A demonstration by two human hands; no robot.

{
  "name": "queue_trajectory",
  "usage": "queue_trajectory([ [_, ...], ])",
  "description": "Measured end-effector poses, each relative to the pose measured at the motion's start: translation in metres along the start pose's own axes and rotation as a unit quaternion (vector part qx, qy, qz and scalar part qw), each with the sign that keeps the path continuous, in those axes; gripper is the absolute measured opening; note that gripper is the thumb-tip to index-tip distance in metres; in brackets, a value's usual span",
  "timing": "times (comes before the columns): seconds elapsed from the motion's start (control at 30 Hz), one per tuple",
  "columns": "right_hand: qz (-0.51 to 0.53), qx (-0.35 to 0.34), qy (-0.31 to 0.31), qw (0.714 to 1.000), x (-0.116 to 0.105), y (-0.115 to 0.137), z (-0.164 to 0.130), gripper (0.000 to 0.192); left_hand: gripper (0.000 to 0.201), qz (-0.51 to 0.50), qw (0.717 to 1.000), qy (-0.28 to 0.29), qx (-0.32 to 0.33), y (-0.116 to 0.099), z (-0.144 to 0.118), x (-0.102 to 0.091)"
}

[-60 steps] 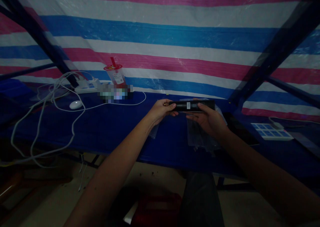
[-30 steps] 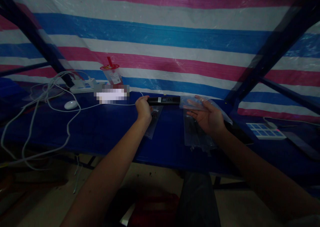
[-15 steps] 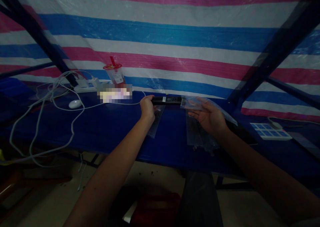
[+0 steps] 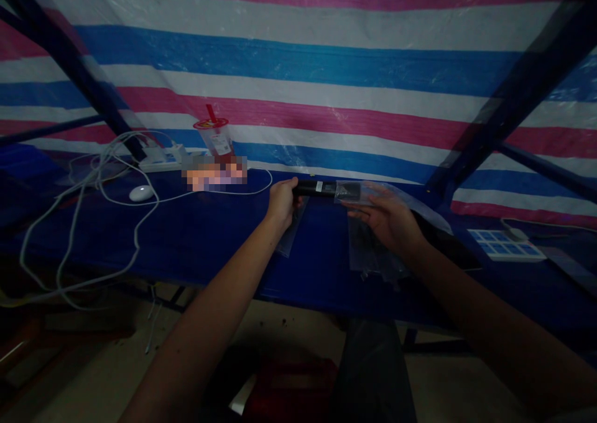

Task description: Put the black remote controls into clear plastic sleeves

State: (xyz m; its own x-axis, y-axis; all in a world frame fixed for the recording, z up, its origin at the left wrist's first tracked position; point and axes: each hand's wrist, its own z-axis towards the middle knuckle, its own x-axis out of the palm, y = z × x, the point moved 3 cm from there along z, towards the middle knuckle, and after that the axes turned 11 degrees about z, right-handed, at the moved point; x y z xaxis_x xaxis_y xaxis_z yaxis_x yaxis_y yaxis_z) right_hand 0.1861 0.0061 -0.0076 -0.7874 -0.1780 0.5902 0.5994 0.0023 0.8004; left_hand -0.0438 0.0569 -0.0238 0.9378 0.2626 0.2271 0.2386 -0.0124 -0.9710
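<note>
My left hand (image 4: 282, 200) grips the left end of a long black stick-shaped device (image 4: 316, 189) held level above the blue table (image 4: 200, 236). My right hand (image 4: 387, 219) holds a clear plastic bag (image 4: 401, 202) by its mouth. The device's right end sits inside the bag's opening. More clear bags (image 4: 373, 255) lie on the table under my right hand, and another one (image 4: 291, 230) lies under my left wrist.
A drink cup with a red straw (image 4: 215, 135), a white power strip (image 4: 156, 159), tangled white cables (image 4: 93, 186) and a white mouse (image 4: 141, 193) sit at the left. A striped tarp (image 4: 298, 81) hangs behind. A second power strip (image 4: 506, 244) lies at the right.
My hands held the device together, then parted: the right took up a clear bag. The left has now moved the device rightward so its end enters the bag.
</note>
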Motion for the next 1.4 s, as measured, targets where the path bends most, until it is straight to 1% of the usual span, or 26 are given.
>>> queue_trajectory([
  [0.17,-0.026,-0.026,0.011,0.999,0.005,0.000,-0.004,0.050,0.017,-0.009,0.997,0.065,-0.028,-0.001,-0.004,0.006],
  [0.3,-0.035,-0.044,0.008,0.998,0.007,-0.001,-0.005,0.061,0.017,-0.009,0.996,0.081,-0.039,-0.003,-0.007,0.009],
  [0.4,-0.046,-0.064,-0.008,0.997,0.005,-0.002,-0.004,0.060,0.017,-0.010,0.994,0.100,-0.042,-0.004,-0.010,0.011],
  [0.53,-0.049,-0.094,-0.026,0.994,0.001,-0.004,-0.002,0.049,0.020,-0.012,0.989,0.141,-0.040,-0.003,-0.013,0.016],
  [0.63,-0.058,-0.109,-0.032,0.992,0.000,-0.003,-0.003,0.050,0.025,-0.017,0.983,0.175,-0.042,0.000,-0.016,0.020],
  [0.73,-0.070,-0.119,-0.034,0.990,0.000,-0.004,-0.003,0.049,0.026,-0.023,0.976,0.213,-0.042,0.000,-0.020,0.023],
  [0.8,-0.088,-0.126,-0.030,0.988,0.000,-0.005,-0.003,0.046,0.026,-0.021,0.972,0.230,-0.041,-0.001,-0.023,0.025],
  [0.9,-0.147,-0.131,-0.018,0.980,-0.001,-0.007,-0.003,0.042,0.026,-0.009,0.969,0.245,-0.040,-0.004,-0.027,0.027],
  [1.03,-0.241,-0.139,-0.005,0.961,0.000,-0.006,-0.006,0.034,0.025,0.023,0.965,0.259,-0.017,-0.003,-0.029,0.029],
  [1.17,-0.312,-0.155,-0.004,0.937,0.005,-0.003,-0.008,0.030,0.034,0.076,0.966,0.244,0.034,0.001,-0.028,0.031],
  [1.23,-0.355,-0.173,-0.016,0.918,0.008,0.000,-0.009,0.033,0.037,0.098,0.966,0.233,0.059,0.003,-0.027,0.033],
  [1.33,-0.422,-0.206,-0.034,0.882,0.015,0.002,-0.010,0.037,0.038,0.121,0.965,0.218,0.080,0.006,-0.026,0.035],
  [1.4,-0.443,-0.210,-0.027,0.871,0.018,0.002,-0.012,0.035,0.037,0.126,0.965,0.211,0.086,0.007,-0.025,0.036],
])
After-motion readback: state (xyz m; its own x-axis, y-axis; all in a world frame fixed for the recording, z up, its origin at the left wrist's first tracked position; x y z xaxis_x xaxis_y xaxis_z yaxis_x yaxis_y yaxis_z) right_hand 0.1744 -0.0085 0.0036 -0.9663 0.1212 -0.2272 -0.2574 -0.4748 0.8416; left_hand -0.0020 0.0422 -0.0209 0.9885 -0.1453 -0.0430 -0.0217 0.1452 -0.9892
